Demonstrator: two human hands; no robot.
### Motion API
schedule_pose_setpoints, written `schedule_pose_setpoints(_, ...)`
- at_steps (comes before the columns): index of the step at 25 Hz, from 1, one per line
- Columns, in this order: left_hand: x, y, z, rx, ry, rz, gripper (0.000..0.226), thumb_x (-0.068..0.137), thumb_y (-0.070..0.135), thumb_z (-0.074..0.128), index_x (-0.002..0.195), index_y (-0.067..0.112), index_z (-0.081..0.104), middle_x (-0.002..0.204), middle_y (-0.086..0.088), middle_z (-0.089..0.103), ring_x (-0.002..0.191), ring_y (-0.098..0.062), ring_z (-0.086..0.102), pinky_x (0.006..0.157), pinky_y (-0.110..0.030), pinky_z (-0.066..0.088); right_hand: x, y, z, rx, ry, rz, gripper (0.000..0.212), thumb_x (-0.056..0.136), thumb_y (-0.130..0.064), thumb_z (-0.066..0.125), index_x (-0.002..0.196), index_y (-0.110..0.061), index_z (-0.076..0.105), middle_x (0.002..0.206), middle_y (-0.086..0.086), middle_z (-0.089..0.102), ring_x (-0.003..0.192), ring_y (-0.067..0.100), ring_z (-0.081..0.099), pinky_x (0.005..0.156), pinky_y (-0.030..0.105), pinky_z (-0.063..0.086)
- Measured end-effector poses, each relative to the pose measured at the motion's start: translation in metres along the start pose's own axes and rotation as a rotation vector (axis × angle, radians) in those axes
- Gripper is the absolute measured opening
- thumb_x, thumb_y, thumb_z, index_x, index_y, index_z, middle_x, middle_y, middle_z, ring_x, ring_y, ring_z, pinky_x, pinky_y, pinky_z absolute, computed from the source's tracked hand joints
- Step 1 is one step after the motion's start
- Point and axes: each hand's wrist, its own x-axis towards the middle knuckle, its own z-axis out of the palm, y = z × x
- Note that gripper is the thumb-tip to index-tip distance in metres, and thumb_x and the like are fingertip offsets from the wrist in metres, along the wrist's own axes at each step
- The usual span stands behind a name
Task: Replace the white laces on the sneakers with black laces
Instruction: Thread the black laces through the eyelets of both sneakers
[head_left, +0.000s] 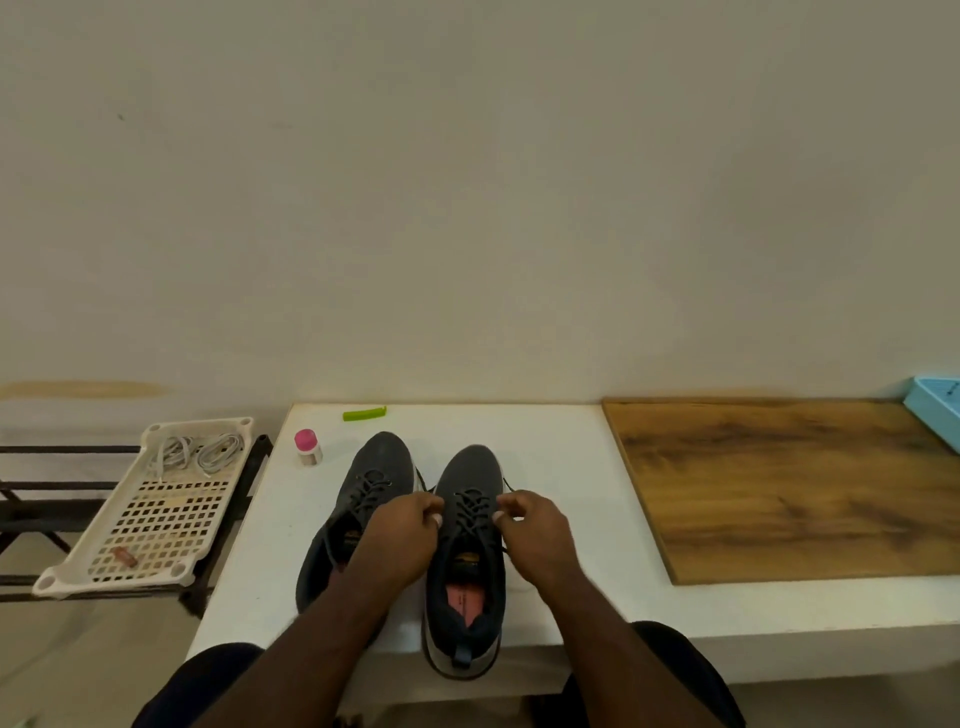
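Note:
Two dark grey sneakers stand side by side on the white table (561, 467), toes pointing away from me. The left sneaker (376, 467) and the right sneaker (470, 571) both carry black laces (470, 506). My left hand (400, 540) pinches a black lace end at the right sneaker's left side. On the other side of that shoe, my right hand (535, 530) pinches the other lace end. The white laces (200, 452) lie coiled in a cream perforated tray (150, 519) at the left.
A pink-capped small bottle (308, 447) and a green clip (364, 413) sit at the table's far left. A wooden board (779, 483) covers the table's right part, with a light blue tray (935, 410) at its far corner. The cream tray rests on a black rack (52, 493).

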Motion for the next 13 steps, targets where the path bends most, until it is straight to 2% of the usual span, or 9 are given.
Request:
schedule_pose_setpoints(3,0.013,0.001,0.011,-0.042,-0.024,0.008,0.035,0.101,0.018,0.049,0.132,0.023,0.063,0.134,0.004,0.063,0.123,-0.014,0.057,0.104,-0.026,0.040,0.010,0.000,0.011,0.032,-0.003,-0.010,0.025,0.094,-0.020,0.060,0.117,-0.018,0.069,0.117,-0.002,0.070,0.109,0.014,0.063,0.097,0.028,0.049)
schedule_pose_setpoints(10,0.029,-0.008,0.023,-0.101,0.061,0.045,0.030,0.098,0.015,0.054,0.123,0.021,0.069,0.123,0.002,0.069,0.114,-0.014,0.062,0.102,-0.027,0.044,0.032,-0.002,0.014,-0.101,-0.032,-0.084,0.032,0.099,-0.015,0.051,0.126,-0.020,0.068,0.128,0.000,0.067,0.118,0.016,0.061,0.103,0.029,0.047)
schedule_pose_setpoints(13,0.039,-0.007,0.027,-0.109,0.090,0.065,0.032,0.097,0.012,0.055,0.127,0.016,0.066,0.127,-0.002,0.067,0.119,-0.018,0.060,0.105,-0.029,0.040,0.040,-0.001,0.019,-0.187,-0.064,-0.121,0.035,0.099,-0.018,0.048,0.128,-0.026,0.066,0.128,-0.001,0.065,0.117,0.018,0.062,0.103,0.033,0.048)
